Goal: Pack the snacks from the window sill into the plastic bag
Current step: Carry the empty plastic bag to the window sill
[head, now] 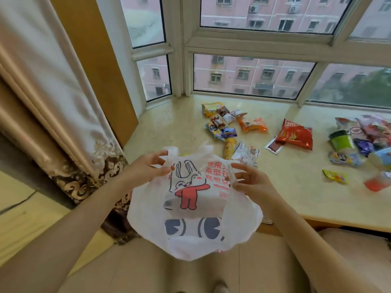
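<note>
A white plastic bag (pixel 194 218) printed with a red cartoon figure and red characters hangs in front of me, over my lap. My left hand (pixel 148 168) pinches the bag's left handle. My right hand (pixel 249 180) pinches its right handle, so the bag's mouth is held between them. Beyond the bag, snacks lie on the pale stone window sill (pixel 285 187): a cluster of small packets (pixel 222 121), an orange packet (pixel 252 124), a yellow packet (pixel 229 148), a white packet (pixel 246 153) and a red packet (pixel 295 134).
At the right of the sill lies a heap of packets and cups (pixel 364 140), a small yellow sachet (pixel 335 176) and a red cup (pixel 378 181). A curtain (pixel 53 102) hangs at the left. Window frames (pixel 249 47) close off the sill's back.
</note>
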The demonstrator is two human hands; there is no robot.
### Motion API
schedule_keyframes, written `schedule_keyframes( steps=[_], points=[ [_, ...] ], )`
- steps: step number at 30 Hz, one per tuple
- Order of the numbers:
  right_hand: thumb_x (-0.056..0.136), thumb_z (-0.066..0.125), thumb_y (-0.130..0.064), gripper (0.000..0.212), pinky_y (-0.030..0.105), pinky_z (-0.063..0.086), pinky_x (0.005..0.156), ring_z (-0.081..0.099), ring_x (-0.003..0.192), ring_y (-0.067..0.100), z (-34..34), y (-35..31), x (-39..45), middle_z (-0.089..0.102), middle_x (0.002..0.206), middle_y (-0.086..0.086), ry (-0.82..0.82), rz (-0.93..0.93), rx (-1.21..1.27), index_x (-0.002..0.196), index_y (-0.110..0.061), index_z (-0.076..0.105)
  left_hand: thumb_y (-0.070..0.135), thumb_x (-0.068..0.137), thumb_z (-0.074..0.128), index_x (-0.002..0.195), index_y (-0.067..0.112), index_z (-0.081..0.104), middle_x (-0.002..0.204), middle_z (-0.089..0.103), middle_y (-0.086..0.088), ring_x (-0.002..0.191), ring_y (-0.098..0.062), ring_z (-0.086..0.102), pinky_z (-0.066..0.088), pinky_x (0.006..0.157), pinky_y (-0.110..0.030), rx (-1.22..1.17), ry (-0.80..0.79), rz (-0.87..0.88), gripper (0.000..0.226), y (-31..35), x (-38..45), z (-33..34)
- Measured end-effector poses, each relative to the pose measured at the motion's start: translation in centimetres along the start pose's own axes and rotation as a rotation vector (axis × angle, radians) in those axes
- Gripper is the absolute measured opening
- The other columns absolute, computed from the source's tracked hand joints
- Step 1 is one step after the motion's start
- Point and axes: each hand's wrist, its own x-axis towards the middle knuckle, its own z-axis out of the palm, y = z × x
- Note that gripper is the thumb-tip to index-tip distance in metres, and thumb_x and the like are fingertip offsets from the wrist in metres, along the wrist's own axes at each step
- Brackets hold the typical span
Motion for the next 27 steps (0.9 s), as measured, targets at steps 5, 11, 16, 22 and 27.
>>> schedule_keyframes(
  steps=[5, 11, 16, 22, 27],
  points=[
    [0.083, 0.066, 0.002, 0.049, 0.050, 0.052, 0.092, 0.068, 0.093, 0.023, 0.5, -3.8, 8.4, 0.071, 0.098, 0.007, -0.070, -0.036, -0.017, 0.120, -0.030, 0.061, 0.028, 0.089, 0.066, 0.139, 0.034, 0.038, 0.107, 0.069, 0.013, 0.095, -0.012, 0.068, 0.052, 0.083, -0.037, -0.007, 0.079, 0.009, 0.058, 1.3, 6.1, -3.6],
    [0.084, 0.066, 0.000, 0.045, 0.046, 0.052, 0.089, 0.068, 0.088, 0.018, 3.6, -8.3, 19.4, 0.072, 0.093, 0.001, -0.068, -0.073, -0.015, 0.113, -0.034, 0.062, 0.031, 0.088, 0.067, 0.137, 0.038, 0.039, 0.107, 0.070, 0.013, 0.095, -0.009, 0.068, 0.054, 0.079, -0.035, -0.076, 0.077, 0.018, 0.057, 0.7, 15.8, -10.0],
    [0.083, 0.065, 0.006, 0.049, 0.030, 0.057, 0.071, 0.067, 0.083, 0.016, 6.1, -11.3, 27.9, 0.071, 0.091, 0.001, -0.045, -0.059, 0.040, 0.123, -0.023, 0.060, 0.029, 0.088, 0.066, 0.137, 0.029, 0.043, 0.099, 0.072, 0.010, 0.088, -0.006, 0.070, 0.046, 0.081, -0.023, -0.080, 0.034, 0.024, 0.054, 0.6, 23.3, -15.0],
    [0.081, 0.068, 0.005, 0.052, 0.054, 0.052, 0.090, 0.066, 0.100, 0.033, 7.4, -14.9, 35.5, 0.070, 0.102, 0.010, -0.027, -0.116, 0.045, 0.109, -0.039, 0.065, 0.031, 0.087, 0.067, 0.126, 0.041, 0.046, 0.103, 0.072, 0.007, 0.098, -0.010, 0.068, 0.043, 0.102, -0.039, -0.078, 0.035, 0.058, 0.046, 1.8, 30.2, -20.4],
    [0.082, 0.065, 0.008, 0.053, 0.046, 0.053, 0.084, 0.066, 0.094, 0.033, 7.8, -17.3, 40.2, 0.071, 0.100, 0.011, -0.065, -0.150, 0.017, 0.109, -0.037, 0.063, 0.029, 0.088, 0.067, 0.123, 0.041, 0.048, 0.101, 0.072, 0.005, 0.095, -0.012, 0.069, 0.045, 0.101, -0.041, -0.128, 0.102, 0.049, 0.041, 1.7, 33.4, -22.8]
  ],
)
